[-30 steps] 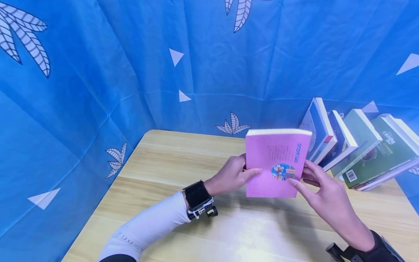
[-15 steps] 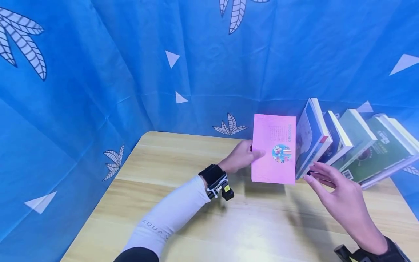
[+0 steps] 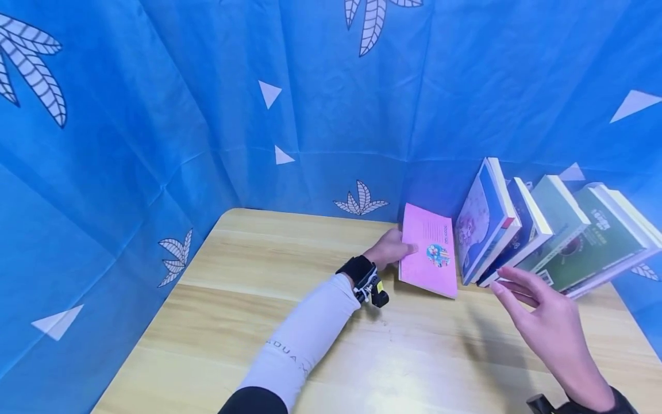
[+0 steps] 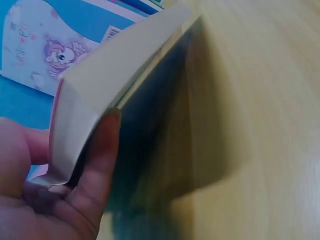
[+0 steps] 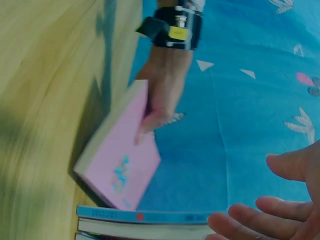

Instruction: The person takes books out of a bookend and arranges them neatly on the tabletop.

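Note:
A pink book stands tilted at the back of the table in the head view, left of a row of leaning books. My left hand grips its left edge, thumb on the printed cover and fingers behind. In the left wrist view the book's page block lies between thumb and fingers. My right hand is in front of the row with fingers slightly bent, holding nothing. Closest to the pink book leans a blue-and-white book, its unicorn picture visible in the left wrist view.
Further right lean a dark blue book, a pale green book and a darker green book. A blue curtain hangs behind and left of the wooden table.
The right hand let go of the pink book and drew back to the right. My left hand has carried the book back beside the row, lowering and turning it.

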A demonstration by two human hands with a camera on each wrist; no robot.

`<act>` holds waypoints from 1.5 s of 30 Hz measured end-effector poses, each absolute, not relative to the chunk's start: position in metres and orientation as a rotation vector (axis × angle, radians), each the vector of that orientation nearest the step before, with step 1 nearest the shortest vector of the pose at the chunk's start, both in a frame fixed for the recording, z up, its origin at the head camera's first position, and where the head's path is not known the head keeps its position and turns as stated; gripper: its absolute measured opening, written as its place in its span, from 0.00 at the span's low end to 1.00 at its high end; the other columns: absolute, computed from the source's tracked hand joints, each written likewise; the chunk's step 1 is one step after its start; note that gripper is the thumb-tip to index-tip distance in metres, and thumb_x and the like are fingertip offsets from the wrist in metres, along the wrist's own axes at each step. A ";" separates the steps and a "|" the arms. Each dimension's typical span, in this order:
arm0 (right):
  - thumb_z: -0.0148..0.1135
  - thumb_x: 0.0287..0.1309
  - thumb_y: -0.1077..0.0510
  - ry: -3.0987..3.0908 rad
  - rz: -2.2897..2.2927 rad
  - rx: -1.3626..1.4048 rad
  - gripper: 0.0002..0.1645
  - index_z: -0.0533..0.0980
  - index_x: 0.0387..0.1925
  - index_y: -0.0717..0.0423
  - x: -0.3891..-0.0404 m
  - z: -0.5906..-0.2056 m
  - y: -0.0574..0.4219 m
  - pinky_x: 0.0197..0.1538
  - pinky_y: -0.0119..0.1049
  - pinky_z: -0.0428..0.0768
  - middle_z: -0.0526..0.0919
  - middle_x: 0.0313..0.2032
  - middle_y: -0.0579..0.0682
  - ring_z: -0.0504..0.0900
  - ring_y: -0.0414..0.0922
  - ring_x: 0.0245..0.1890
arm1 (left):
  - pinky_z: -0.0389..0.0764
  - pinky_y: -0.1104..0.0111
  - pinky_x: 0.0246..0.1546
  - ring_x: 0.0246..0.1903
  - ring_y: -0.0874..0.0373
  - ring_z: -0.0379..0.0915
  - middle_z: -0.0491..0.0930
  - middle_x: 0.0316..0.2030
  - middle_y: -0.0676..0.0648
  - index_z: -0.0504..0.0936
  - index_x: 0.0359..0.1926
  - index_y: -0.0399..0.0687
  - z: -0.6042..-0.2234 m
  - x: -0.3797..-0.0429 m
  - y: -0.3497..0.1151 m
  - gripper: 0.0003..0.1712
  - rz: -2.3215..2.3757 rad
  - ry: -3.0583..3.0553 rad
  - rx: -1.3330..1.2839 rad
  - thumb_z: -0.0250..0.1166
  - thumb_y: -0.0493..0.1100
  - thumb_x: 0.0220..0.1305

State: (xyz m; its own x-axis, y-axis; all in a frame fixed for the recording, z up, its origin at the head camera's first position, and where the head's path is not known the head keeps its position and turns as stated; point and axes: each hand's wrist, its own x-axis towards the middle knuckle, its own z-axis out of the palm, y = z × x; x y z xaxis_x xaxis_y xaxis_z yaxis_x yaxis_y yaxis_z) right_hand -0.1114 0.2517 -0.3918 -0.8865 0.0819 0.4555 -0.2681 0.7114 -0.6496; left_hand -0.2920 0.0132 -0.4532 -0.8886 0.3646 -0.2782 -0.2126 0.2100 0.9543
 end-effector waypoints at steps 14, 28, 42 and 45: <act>0.68 0.68 0.50 -2.489 1.072 -0.067 0.23 0.82 0.60 0.55 -0.111 -0.389 0.266 0.40 0.07 0.75 0.88 0.47 0.29 0.74 0.07 0.41 | 0.67 0.72 0.13 0.14 0.60 0.67 0.71 0.17 0.52 0.71 0.20 0.49 -0.463 -0.294 0.029 0.18 1.193 2.548 0.006 0.68 0.41 0.64; 0.66 0.70 0.45 -2.559 1.085 -0.155 0.27 0.79 0.63 0.56 -0.109 -0.386 0.277 0.38 0.07 0.74 0.89 0.47 0.35 0.72 0.06 0.40 | 0.78 0.68 0.32 0.33 0.57 0.78 0.85 0.32 0.50 0.84 0.25 0.50 -0.439 -0.283 0.030 0.27 0.415 2.812 0.087 0.68 0.67 0.64; 0.58 0.74 0.39 -2.605 0.791 -0.418 0.41 0.69 0.71 0.67 -0.123 -0.383 0.297 0.52 0.56 0.79 0.81 0.57 0.76 0.82 0.71 0.53 | 0.73 0.68 0.24 0.11 0.62 0.73 0.76 0.10 0.55 0.78 0.17 0.54 -0.457 -0.286 0.029 0.31 0.574 2.720 0.098 0.63 0.69 0.67; 0.56 0.74 0.38 -2.606 0.788 -0.447 0.46 0.61 0.76 0.68 -0.130 -0.385 0.303 0.61 0.69 0.71 0.77 0.60 0.78 0.80 0.74 0.55 | 0.72 0.67 0.26 0.13 0.61 0.74 0.75 0.11 0.54 0.76 0.17 0.54 -0.457 -0.285 0.029 0.31 0.583 2.716 0.079 0.63 0.69 0.67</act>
State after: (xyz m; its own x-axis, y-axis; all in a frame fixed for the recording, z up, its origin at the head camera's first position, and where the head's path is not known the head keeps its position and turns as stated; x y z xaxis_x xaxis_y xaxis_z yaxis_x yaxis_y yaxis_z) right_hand -0.1296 0.3029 -0.3850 -0.8772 0.4016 0.2632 0.1884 0.7921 -0.5806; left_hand -0.2850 0.0286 -0.4573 -0.9335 0.1281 -0.3348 -0.0206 0.9133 0.4067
